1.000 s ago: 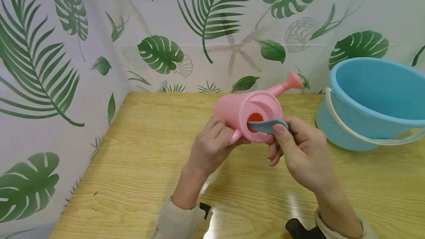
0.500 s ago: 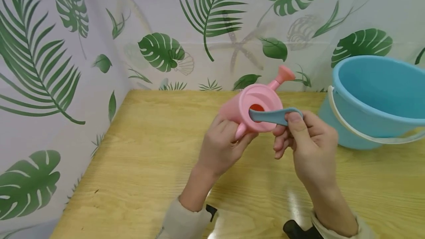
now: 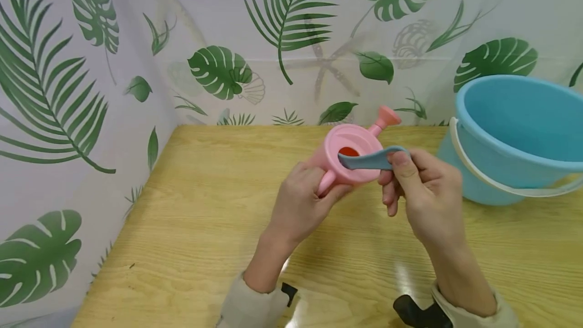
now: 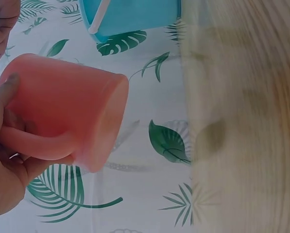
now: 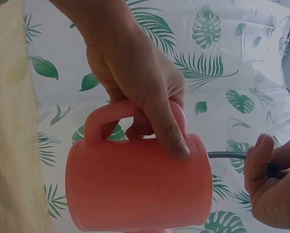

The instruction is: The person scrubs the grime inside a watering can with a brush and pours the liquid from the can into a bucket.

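Tilted with its round opening toward me, a pink watering can [image 3: 318,157] is held over the table in the head view. My left hand [image 3: 298,201] grips its side handle, the thumb lying along the body in the right wrist view. A blue-grey, spoon-like utensil [image 3: 371,160] reaches into the can's opening, where the inside looks red; its inner end is hidden. Thumb and forefinger of my right hand [image 3: 430,199] pinch its curved outer end. From the right wrist, the utensil shows as a thin dark strip [image 5: 227,155] between can and fingers.
A large light-blue bucket [image 3: 496,176] with a white handle [image 3: 492,183] stands to the right on the wooden table [image 3: 191,216]. Behind and to the left rises a white covering with green leaf prints [image 3: 218,72]. A black strap piece [image 3: 421,313] sits by the right cuff.
My right hand has shifted right, so more of the utensil shows outside the can. The can has turned slightly, its spout end moving left; my left hand has moved a little right with it.
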A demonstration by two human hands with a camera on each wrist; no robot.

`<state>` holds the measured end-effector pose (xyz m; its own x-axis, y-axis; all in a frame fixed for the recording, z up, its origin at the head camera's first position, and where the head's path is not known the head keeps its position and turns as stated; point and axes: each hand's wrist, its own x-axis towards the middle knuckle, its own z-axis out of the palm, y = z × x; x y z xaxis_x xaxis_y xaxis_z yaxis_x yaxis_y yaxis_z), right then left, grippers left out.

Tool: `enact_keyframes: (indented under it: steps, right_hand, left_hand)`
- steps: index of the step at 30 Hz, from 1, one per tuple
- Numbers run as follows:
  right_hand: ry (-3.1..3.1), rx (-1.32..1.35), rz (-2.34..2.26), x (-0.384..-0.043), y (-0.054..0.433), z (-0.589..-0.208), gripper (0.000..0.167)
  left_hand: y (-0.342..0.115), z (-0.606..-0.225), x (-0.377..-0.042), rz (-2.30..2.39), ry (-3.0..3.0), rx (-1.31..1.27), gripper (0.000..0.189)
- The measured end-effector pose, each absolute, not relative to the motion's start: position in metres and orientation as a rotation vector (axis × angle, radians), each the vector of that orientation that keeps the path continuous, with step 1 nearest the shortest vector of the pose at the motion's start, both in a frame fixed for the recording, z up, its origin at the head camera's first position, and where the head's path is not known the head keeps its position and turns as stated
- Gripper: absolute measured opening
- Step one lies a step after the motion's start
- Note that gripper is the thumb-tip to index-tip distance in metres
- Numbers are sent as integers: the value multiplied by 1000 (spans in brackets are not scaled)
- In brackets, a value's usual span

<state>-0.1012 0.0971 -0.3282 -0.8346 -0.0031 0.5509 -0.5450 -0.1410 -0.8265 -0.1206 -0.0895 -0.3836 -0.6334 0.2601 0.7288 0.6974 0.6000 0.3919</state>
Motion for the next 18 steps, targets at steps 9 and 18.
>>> enact_keyframes:
  steps: [9,18]
  right_hand:
    - [-1777,511,2028,-96,95,-320,24]
    - [-1745,577,2000,-94,96,-323,20]
  left_hand:
    - [-76,-393,-123,-820,-2074,-657,40]
    - [-75,-392,-119,-820,-2147,-709,21]
